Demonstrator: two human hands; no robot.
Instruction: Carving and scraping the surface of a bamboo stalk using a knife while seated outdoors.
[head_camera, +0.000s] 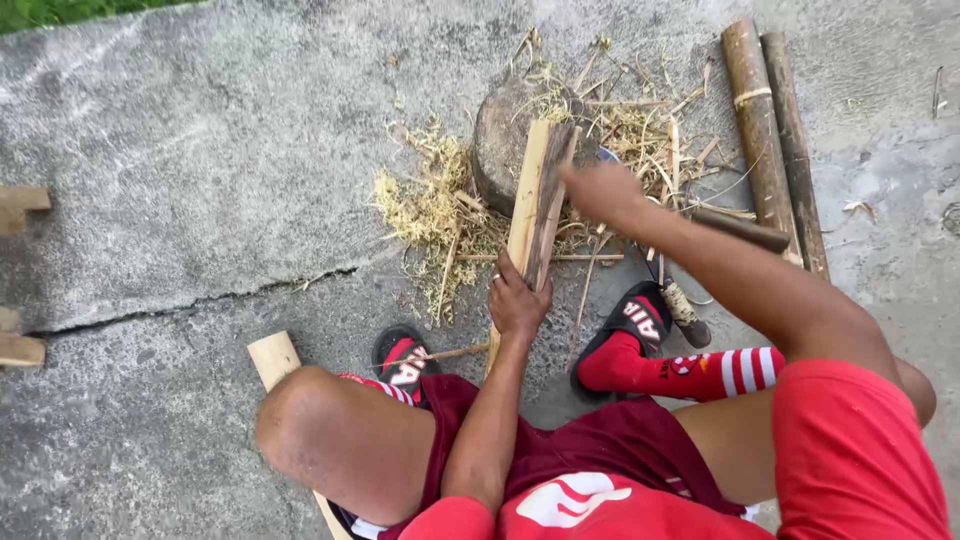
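Note:
I sit over a long split wooden slat (530, 200) whose far end leans on a round wooden chopping block (500, 140). My left hand (518, 300) grips the slat's lower part and holds it steady. My right hand (600, 190), blurred, is closed at the slat's upper right edge around what looks like a knife; a bit of grey blade (609, 155) shows just beyond the knuckles. Pale wood shavings (430, 210) lie heaped around the block.
Two bamboo poles (770, 130) lie at the upper right, with a dark-handled tool (745, 230) beside them and a rope-wrapped handle (682, 308) by my right foot. A plank end (273, 357) sticks out under my left knee. Wood offcuts (18, 205) sit at the left edge of the cracked concrete.

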